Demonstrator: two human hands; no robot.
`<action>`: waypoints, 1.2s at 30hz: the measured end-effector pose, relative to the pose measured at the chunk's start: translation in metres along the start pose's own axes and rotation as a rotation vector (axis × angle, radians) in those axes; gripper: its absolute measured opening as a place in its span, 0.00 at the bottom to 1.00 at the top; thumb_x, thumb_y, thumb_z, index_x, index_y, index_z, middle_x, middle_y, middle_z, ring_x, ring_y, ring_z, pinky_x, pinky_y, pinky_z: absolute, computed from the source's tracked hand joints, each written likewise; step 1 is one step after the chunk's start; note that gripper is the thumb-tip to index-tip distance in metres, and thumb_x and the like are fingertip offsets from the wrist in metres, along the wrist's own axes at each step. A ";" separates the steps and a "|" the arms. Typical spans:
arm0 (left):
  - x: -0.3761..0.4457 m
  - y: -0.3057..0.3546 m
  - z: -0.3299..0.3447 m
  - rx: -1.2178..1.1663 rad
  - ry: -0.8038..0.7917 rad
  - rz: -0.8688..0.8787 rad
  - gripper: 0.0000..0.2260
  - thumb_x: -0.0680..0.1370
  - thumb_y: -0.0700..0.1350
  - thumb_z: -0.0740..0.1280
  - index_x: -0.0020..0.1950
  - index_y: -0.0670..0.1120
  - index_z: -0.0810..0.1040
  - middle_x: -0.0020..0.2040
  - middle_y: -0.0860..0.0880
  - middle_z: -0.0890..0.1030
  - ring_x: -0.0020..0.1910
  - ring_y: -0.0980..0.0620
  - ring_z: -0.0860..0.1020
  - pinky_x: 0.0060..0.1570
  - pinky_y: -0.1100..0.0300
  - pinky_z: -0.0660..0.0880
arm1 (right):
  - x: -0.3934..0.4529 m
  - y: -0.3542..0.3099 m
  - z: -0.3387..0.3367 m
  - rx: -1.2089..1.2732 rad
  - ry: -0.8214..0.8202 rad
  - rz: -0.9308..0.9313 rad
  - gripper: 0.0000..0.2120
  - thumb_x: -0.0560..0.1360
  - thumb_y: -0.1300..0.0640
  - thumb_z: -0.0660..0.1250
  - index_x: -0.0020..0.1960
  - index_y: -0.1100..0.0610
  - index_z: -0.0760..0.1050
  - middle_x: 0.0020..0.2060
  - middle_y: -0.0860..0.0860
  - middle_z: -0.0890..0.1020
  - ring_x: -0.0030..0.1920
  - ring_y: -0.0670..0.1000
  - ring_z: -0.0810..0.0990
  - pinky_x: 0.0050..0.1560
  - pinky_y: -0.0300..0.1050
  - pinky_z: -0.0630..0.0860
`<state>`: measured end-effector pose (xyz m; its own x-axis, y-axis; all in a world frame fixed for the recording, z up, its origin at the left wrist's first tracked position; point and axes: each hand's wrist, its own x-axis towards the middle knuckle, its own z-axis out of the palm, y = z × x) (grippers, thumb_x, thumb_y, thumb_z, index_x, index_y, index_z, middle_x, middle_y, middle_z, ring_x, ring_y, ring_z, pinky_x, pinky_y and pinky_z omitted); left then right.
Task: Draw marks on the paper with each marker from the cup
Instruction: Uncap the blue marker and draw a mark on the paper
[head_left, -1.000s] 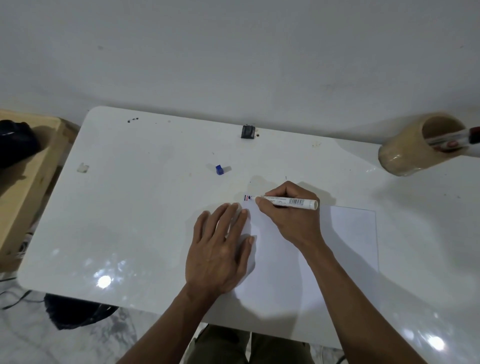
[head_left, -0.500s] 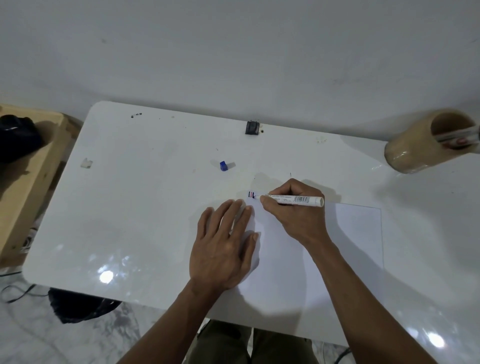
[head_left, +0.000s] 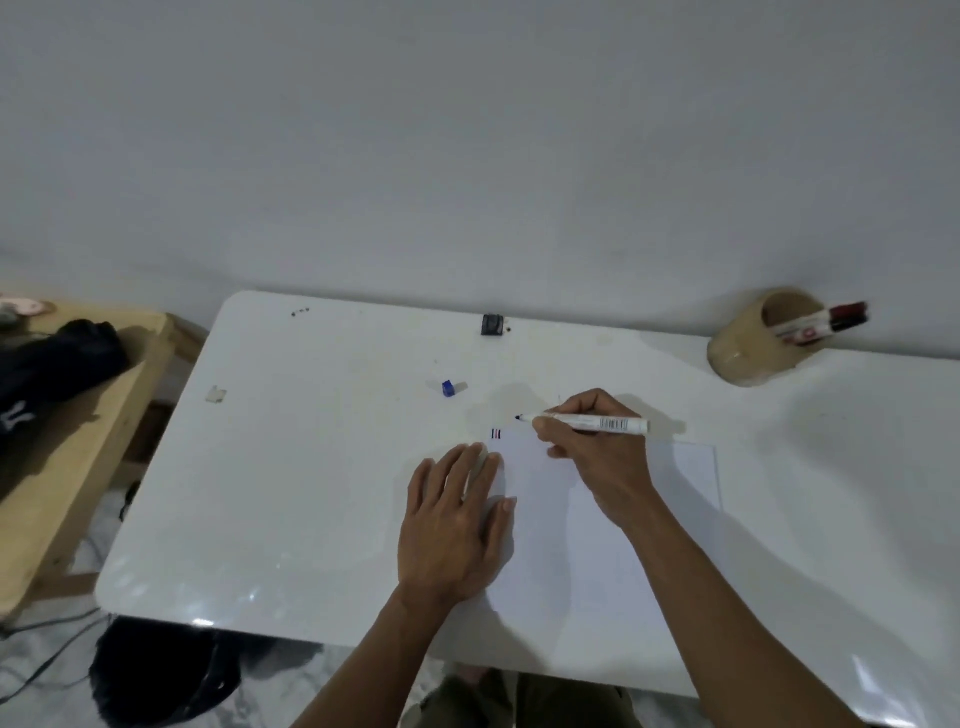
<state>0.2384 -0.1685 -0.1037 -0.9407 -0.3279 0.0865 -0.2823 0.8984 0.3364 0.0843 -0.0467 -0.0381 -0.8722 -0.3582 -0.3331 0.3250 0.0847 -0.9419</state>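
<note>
White glossy table (head_left: 322, 467) fills the mid & lower frame of the head view, w/ a grey wall behind it. A white paper sheet (head_left: 670, 499) lies flat on the table, centre-right of frame. Three short marks (head_left: 496, 433) sit at the sheet's upper-left corner: dark, red, blue, side by side.

Left hand (head_left: 452, 525) lies palm down, fingers straight & nearly together, flat across the sheet's left edge, gripping nothing. Right hand (head_left: 597, 447) is curled round a white marker (head_left: 587, 422): thumb & fingertips pinch the barrel near the front, barcode end sticks out to the right. Marker lies nearly level, uncapped, blue tip pointing left. Tip sits just up & right of the marks; can't tell if it touches the surface.

Tan cup (head_left: 753, 343) at upper right of the table, near the wall, leaning w/ its mouth up-right. It holds capped markers (head_left: 826, 322); one cap dark red, the other looks dark, exact count unclear.

Small blue cap (head_left: 448, 388) lies on the table up-left of the marks, apart from the sheet. Small black item (head_left: 491, 325) sits at the far table edge, centre. Wooden bench (head_left: 78, 441) at frame left w/ dark cloth (head_left: 57, 364) on it.
</note>
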 end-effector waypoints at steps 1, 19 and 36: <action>0.000 0.001 -0.003 -0.009 -0.013 -0.007 0.23 0.81 0.57 0.60 0.73 0.49 0.72 0.74 0.47 0.74 0.74 0.45 0.70 0.73 0.42 0.65 | -0.007 -0.007 -0.001 0.025 0.010 -0.004 0.12 0.69 0.70 0.78 0.39 0.58 0.78 0.40 0.56 0.87 0.39 0.52 0.86 0.37 0.45 0.82; 0.091 -0.008 -0.062 -0.124 -0.060 -0.318 0.18 0.82 0.47 0.62 0.72 0.49 0.70 0.67 0.47 0.74 0.67 0.44 0.72 0.59 0.48 0.73 | -0.065 -0.047 -0.008 0.271 0.126 0.002 0.13 0.76 0.64 0.72 0.56 0.56 0.71 0.45 0.55 0.89 0.43 0.55 0.87 0.40 0.50 0.81; 0.071 0.015 -0.097 -0.812 0.032 -0.498 0.04 0.77 0.40 0.72 0.48 0.48 0.85 0.40 0.53 0.86 0.40 0.54 0.82 0.44 0.62 0.77 | -0.061 -0.063 -0.013 0.162 0.187 -0.101 0.05 0.80 0.57 0.68 0.52 0.58 0.80 0.41 0.50 0.88 0.42 0.51 0.87 0.40 0.47 0.84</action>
<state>0.1854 -0.2067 -0.0012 -0.7390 -0.6366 -0.2206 -0.4210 0.1806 0.8889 0.1125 -0.0179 0.0409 -0.9507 -0.1776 -0.2540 0.2740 -0.0982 -0.9567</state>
